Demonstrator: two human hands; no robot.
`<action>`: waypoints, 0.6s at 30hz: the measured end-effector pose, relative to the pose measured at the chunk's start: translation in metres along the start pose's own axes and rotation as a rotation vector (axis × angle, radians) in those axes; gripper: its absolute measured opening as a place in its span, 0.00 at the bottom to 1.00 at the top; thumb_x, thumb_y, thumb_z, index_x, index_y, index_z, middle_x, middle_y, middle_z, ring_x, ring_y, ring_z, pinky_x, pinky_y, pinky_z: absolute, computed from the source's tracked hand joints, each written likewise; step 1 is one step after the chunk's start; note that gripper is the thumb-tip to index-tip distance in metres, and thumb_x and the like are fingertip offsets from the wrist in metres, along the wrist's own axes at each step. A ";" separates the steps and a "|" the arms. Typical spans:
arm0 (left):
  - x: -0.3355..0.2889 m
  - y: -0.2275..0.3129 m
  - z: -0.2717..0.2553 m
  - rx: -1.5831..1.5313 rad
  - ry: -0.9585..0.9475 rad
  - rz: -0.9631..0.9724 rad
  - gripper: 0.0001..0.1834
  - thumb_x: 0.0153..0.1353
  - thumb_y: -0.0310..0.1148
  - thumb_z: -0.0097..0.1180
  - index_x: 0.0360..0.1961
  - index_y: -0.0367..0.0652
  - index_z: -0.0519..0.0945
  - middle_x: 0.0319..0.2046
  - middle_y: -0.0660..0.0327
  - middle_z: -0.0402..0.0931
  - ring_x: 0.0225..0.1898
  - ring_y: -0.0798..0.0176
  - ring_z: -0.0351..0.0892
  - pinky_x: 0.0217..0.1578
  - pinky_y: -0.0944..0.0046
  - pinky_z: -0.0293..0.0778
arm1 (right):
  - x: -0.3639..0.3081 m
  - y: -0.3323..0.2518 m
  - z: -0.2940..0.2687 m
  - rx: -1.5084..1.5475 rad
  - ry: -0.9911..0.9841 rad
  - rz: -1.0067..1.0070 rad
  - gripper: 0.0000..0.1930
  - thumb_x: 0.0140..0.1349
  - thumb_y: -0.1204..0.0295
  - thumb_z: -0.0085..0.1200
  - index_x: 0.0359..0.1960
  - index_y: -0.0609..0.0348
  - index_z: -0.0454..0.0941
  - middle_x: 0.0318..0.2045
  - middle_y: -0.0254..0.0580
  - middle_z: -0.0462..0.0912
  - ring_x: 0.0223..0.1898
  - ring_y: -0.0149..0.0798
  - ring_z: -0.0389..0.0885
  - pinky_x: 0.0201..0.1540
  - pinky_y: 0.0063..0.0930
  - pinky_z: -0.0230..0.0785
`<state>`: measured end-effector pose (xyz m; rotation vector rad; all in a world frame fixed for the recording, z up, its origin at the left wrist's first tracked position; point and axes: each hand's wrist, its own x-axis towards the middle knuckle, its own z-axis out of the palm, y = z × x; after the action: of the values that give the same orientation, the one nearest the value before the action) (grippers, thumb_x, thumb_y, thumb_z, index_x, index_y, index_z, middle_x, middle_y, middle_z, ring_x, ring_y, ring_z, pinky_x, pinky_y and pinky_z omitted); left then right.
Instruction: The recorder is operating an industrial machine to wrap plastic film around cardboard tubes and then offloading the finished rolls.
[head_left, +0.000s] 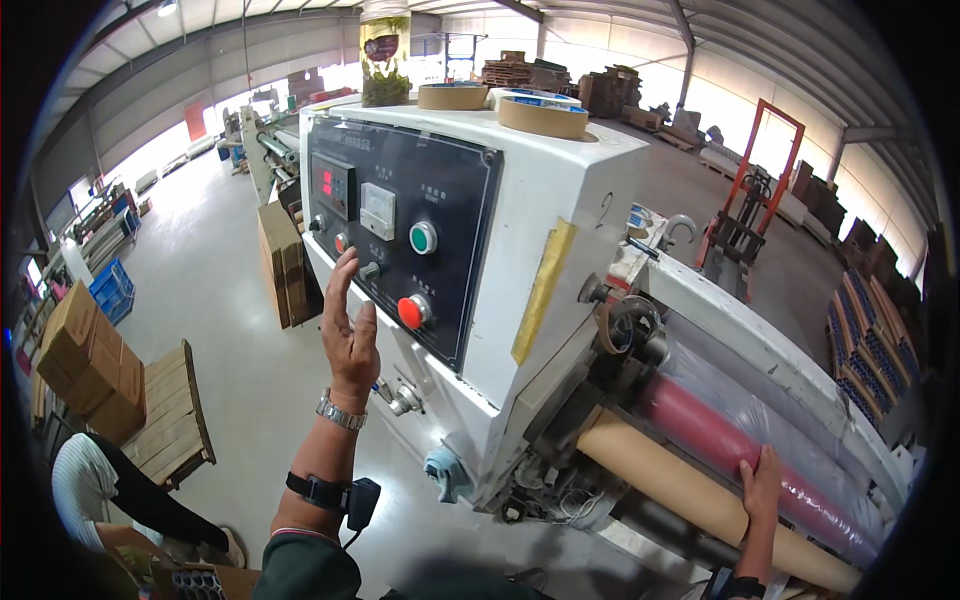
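My left hand (pixel 352 338) is raised with its fingers stretched out and holds nothing. Its fingertips are at the lower left of the black control panel (pixel 455 190), by a small red button (pixel 341 243); whether they touch it I cannot tell. A grey knob (pixel 370 271), a large red button (pixel 412 311), a green button (pixel 424 238) and a lit display (pixel 333 188) are set in the panel. My right hand (pixel 762 485) lies on the shiny red roll (pixel 710 430), fingers extended along it. Below that roll runs a brown paper-coloured roll (pixel 665 465).
Tape rolls (pixel 543 117) and a jar of yellowish liquid (pixel 385 55) stand on the white machine housing (pixel 560 170). Cartons (pixel 90 360) and a wooden pallet (pixel 170 410) are at left, near another person's leg (pixel 165 510). A red-framed lift truck (pixel 745 200) stands behind right.
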<state>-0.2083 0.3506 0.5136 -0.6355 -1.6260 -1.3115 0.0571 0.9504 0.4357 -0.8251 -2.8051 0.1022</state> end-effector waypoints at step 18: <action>-0.002 0.009 -0.011 -0.021 0.010 0.014 0.26 0.62 0.31 0.46 0.62 0.34 0.65 0.63 0.48 0.62 0.67 0.53 0.58 0.67 0.54 0.49 | -0.009 -0.011 -0.005 0.026 -0.060 0.015 0.35 0.66 0.53 0.43 0.65 0.70 0.55 0.64 0.63 0.60 0.67 0.57 0.56 0.70 0.47 0.40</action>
<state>-0.1966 0.3436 0.5158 -0.6508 -1.5993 -1.3215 0.0600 0.9364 0.4401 -0.8514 -2.8475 0.1684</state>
